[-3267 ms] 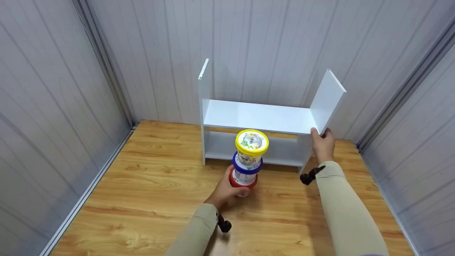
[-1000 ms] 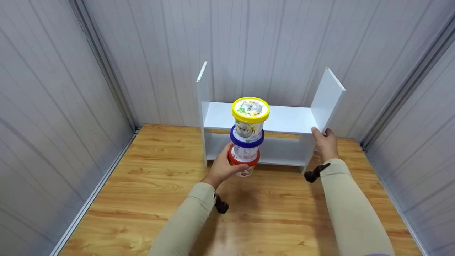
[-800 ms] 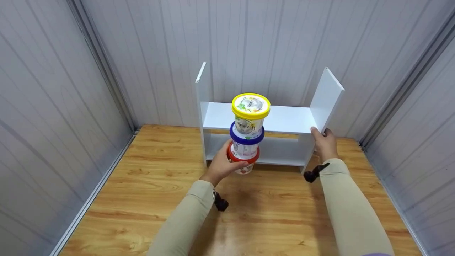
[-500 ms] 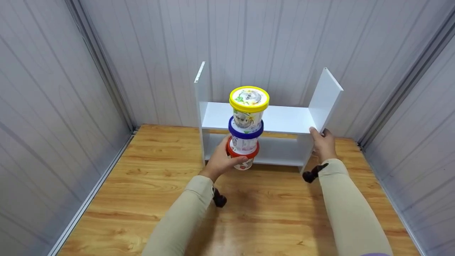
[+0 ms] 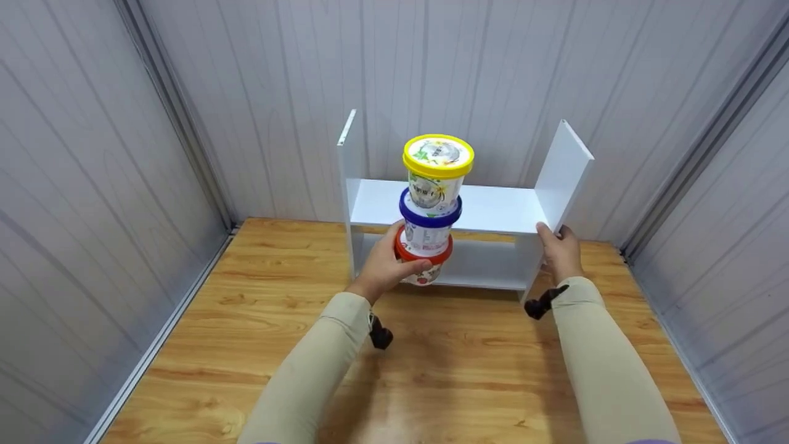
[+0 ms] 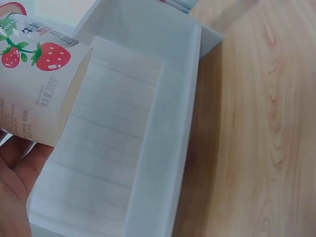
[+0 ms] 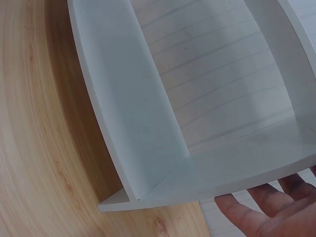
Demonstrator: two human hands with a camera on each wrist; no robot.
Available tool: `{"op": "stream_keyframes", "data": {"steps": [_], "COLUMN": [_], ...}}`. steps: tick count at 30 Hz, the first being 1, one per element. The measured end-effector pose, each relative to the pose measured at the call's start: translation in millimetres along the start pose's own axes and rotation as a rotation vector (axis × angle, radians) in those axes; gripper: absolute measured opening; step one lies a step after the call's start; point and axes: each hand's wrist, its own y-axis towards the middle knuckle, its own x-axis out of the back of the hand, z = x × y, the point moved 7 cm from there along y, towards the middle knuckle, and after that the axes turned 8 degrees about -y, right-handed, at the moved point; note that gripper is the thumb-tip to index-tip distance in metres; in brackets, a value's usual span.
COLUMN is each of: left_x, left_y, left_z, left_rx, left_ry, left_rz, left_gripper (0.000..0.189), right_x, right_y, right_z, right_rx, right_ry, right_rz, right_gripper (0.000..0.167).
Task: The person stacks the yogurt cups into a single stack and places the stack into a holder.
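Three lidded paper tubs stand stacked in one column in the head view. On top is the yellow-lidded tub (image 5: 438,163), under it the blue-lidded tub (image 5: 429,222), and lowest the red-lidded tub (image 5: 425,262). My left hand (image 5: 382,268) grips the red-lidded tub from the left, holding the column up in front of a white shelf (image 5: 499,206). Strawberries are printed on the lowest tub (image 6: 42,74) in the left wrist view. At the shelf's right side panel, my right hand (image 5: 562,251) holds on, thumb in front, with fingers (image 7: 266,200) along the outer face.
The shelf has two tall side panels, a middle board and a lower board (image 5: 487,262). It stands on a wood-grain surface (image 5: 277,345), close to the pale panelled back wall (image 5: 296,123). Similar walls rise left and right.
My left hand has raised the tub column from low in front of the shelf to overlap the middle board, moving it up and forward. My right hand stays on the side panel.
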Motion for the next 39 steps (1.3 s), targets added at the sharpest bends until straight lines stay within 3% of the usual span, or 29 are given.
{"op": "stream_keyframes", "data": {"steps": [11, 23, 31, 39], "left_x": [-2.4, 3.2, 7.1, 1.2], "left_y": [12.5, 29.6, 37.5, 45.9], "left_z": [-23.7, -46.5, -56.1, -58.8], "left_rx": [-0.017, -0.052, -0.025, 0.01], "left_ry": [0.015, 0.065, 0.054, 0.064], "left_rz": [0.028, 0.01, -0.02, -0.031], "left_gripper": [0.086, 0.088, 0.09, 0.092], "right_x": [3.0, 2.1, 3.2, 6.1], "right_y": [-0.2, 0.4, 2.4, 0.7], "right_z": [-0.5, -3.0, -1.7, -0.9], "right_rx": [-0.013, -0.01, -0.021, -0.019], "right_ry": [-0.008, 0.015, -0.021, -0.026], "right_rz": [-0.018, -0.016, -0.01, -0.024], "right_gripper": [0.088, 0.089, 0.091, 0.09]}}
